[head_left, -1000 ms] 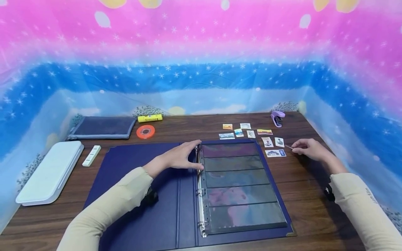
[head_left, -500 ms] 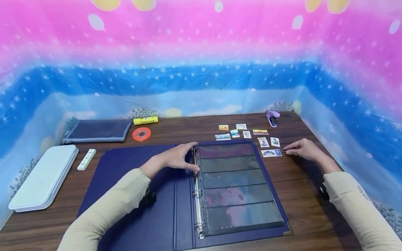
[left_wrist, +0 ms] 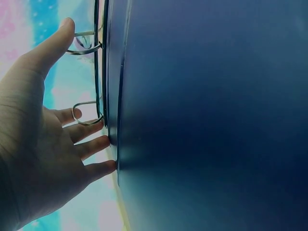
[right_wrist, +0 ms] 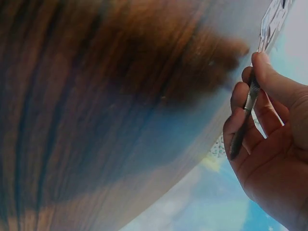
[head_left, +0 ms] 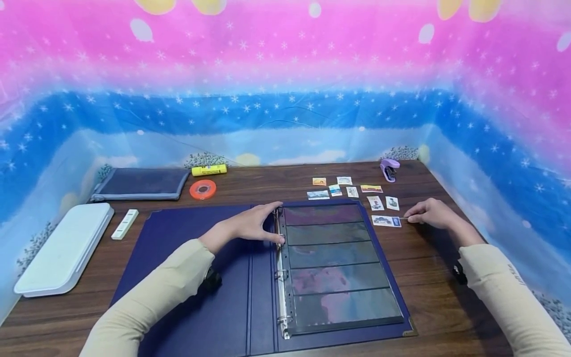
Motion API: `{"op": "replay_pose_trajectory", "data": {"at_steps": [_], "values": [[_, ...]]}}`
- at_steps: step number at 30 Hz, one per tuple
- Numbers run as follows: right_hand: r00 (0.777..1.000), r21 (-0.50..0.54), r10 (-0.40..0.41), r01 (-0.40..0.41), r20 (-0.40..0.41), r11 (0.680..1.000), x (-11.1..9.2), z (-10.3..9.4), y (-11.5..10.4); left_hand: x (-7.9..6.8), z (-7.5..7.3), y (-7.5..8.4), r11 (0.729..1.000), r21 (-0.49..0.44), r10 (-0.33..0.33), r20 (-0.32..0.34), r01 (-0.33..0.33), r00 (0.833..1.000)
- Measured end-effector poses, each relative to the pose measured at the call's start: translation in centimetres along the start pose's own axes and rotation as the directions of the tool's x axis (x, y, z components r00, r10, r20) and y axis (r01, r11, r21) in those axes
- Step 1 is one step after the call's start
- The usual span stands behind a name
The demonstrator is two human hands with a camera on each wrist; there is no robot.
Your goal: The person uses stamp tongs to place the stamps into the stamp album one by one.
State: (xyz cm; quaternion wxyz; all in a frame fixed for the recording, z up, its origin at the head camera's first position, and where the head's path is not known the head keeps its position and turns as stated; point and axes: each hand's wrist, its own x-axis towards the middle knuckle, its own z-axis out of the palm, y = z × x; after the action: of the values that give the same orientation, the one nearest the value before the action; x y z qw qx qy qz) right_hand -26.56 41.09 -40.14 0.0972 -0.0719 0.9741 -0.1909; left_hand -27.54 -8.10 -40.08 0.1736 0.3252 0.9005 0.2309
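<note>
With right hand point(head_left: 432, 214), pinches metal tweezers point(right_wrist: 250, 98), tips at the right end of the blue-ended stamp point(head_left: 384, 221), just beside the open binder point(head_left: 223, 317). With left hand point(head_left: 251, 223) spread wide, rests at the ring strip point(head_left: 281, 297). Beyond the binder's top edge, loose stamps point(head_left: 335, 190).

– What is lying at the left of the desk point(head_left: 430, 287)?
– A white case point(head_left: 66, 250) is lying there, a pouch point(head_left: 140, 183) sitting behind it, a white strip point(head_left: 125, 224) beside it.
– And further right?
– A yellow tube point(head_left: 209, 170) is resting just behind orange tape point(head_left: 202, 196); a purple stapler point(head_left: 389, 166) is sitting far right.
</note>
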Motion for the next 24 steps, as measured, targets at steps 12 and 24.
{"op": "replay_pose_trajectory", "data": {"at_steps": [12,24], "values": [[0.998,0.047,0.034,-0.037,0.047,0.998,-0.2,0.2,-0.2,0.0,0.1,0.0,1.0,-0.008,-0.01,0.005,0.01,1.0],[0.998,0.09,0.001,0.004,-0.055,0.996,-1.4,-1.4,-0.8,0.1,0.0,-0.1,0.999,-0.032,0.005,0.028,-0.004,1.0]]}}
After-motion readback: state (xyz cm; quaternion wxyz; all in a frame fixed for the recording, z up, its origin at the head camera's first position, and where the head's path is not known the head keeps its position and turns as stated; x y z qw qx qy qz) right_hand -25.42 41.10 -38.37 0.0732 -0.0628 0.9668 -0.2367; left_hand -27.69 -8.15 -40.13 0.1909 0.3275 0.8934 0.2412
